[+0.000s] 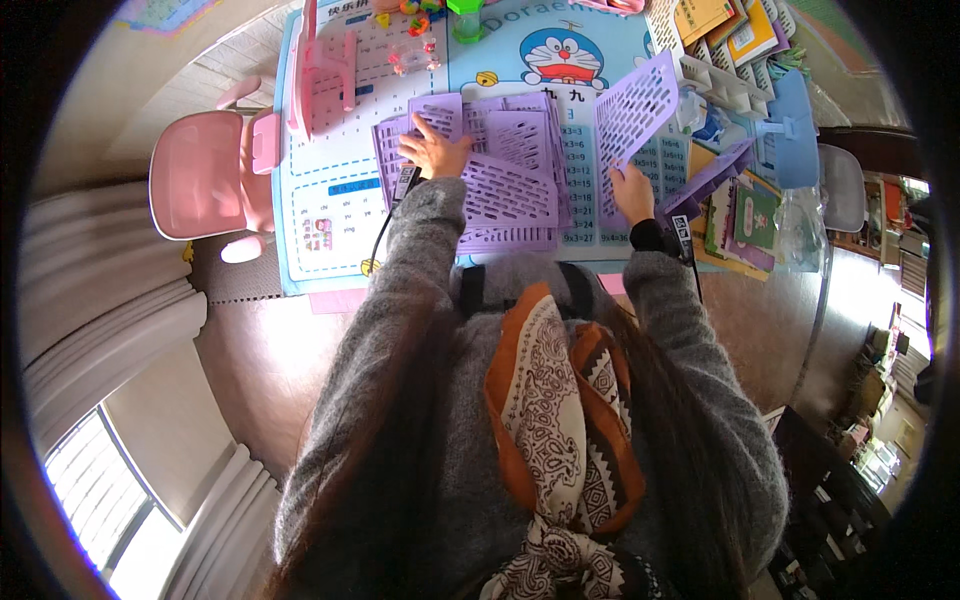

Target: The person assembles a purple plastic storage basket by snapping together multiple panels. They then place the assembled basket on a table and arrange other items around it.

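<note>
With the left hand [432, 150] pressed flat on the heap of purple perforated plastic panels [500, 180] lying on the blue printed mat [330, 190], the right hand [632, 190] grips one raised panel [635, 105] at its lower edge, right of the heap; keeping the heap pinned should let that panel be turned freely without snagging.

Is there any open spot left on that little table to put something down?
Barest is the blue mat left of the left hand, toward the pink chair. The middle is crowded with purple slotted panels; right of the right hand, books pile up.
</note>
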The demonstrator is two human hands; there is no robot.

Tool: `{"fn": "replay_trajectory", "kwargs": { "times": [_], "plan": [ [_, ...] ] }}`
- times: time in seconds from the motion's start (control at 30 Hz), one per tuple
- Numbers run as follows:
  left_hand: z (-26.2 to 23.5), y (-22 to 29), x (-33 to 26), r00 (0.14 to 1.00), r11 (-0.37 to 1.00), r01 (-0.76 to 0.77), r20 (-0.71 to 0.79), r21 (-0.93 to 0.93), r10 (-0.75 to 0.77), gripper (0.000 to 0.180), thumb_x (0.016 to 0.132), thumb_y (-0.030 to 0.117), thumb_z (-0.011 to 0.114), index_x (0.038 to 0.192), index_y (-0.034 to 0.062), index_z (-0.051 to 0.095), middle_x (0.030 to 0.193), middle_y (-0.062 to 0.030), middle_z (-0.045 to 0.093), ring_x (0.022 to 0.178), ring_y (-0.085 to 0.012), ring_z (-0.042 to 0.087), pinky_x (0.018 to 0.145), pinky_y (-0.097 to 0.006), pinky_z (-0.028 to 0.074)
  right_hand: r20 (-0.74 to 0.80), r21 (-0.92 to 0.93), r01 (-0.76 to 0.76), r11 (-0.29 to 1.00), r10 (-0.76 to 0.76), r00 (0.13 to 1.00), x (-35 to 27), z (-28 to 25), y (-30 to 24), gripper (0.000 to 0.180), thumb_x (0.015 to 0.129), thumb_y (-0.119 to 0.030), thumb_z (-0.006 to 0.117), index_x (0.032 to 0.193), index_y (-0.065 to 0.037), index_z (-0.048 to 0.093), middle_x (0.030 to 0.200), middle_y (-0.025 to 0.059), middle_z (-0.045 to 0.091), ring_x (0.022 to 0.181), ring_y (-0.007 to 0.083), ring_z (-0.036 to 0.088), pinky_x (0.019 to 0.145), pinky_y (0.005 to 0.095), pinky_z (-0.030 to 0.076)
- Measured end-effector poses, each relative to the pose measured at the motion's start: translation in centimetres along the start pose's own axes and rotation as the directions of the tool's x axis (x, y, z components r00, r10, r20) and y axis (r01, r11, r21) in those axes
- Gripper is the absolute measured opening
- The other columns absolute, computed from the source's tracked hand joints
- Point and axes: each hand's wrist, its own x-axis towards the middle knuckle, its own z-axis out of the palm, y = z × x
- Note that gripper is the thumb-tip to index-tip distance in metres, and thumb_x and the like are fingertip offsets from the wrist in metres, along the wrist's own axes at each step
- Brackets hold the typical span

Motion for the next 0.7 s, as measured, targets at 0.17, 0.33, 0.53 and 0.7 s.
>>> {"fn": "replay_trajectory", "kwargs": {
  "times": [0.17,0.33,0.53,0.7],
  "plan": [
    [-3.1,0.1,1.2,0.997,0.994,0.019,0.072,0.11,-0.027,0.113,0.058,0.055,0.072,0.142,0.0103,0.011,0.134,-0.0343,0.021,0.125,-0.0501,0.022,0.097,-0.057,0.03,0.037,0.087,-0.04,0.995,0.037,0.999,0.4,-0.5,0.8,0.03,0.084,-0.026,0.055,0.104,-0.004,0.06,0.09,0.0205,0.062,0.084,0.0356,0.06,0.071,0.0388,0.046],
    [-6.4,2.4,1.7,0.975,0.872,0.098,0.223,-0.479,0.013,0.105,0.064,0.06,0.067,0.14,0.0101,0.014,0.13,-0.0308,0.028,0.119,-0.04,0.034,0.091,-0.054,0.035,0.05,0.278,-0.015,0.96,0.001,0.999,0.6,-1.8,1.0,0.026,0.086,-0.02,0.057,0.104,-0.001,0.058,0.088,0.0118,0.064,0.076,0.0226,0.062,0.065,0.0309,0.046],
    [-5.6,8.8,-3.0,0.737,0.406,0.456,0.592,-0.792,0.326,0.093,0.071,0.059,0.064,0.137,0.0211,0.012,0.123,-0.0169,0.035,0.104,-0.0319,0.044,0.082,-0.054,0.042,0.233,0.752,-0.196,0.629,0.024,0.972,1.5,-6.4,-1.8,0.018,0.089,-0.015,0.052,0.1,-0.002,0.056,0.089,0.004,0.062,0.076,0.0107,0.059,0.054,0.026,0.047],
    [-2.8,12.6,-5.0,0.693,0.085,0.702,0.706,-0.707,0.148,0.077,0.074,0.054,0.065,0.128,0.0145,0.026,0.113,-0.0165,0.041,0.092,-0.0332,0.048,0.074,-0.059,0.047,0.02,0.52,0.007,0.854,-0.021,1.0,1.9,-8.0,-4.1,0.02,0.09,-0.014,0.05,0.101,0.001,0.055,0.087,0.0071,0.063,0.075,0.0139,0.057,0.063,0.0278,0.045]
  ]
}}
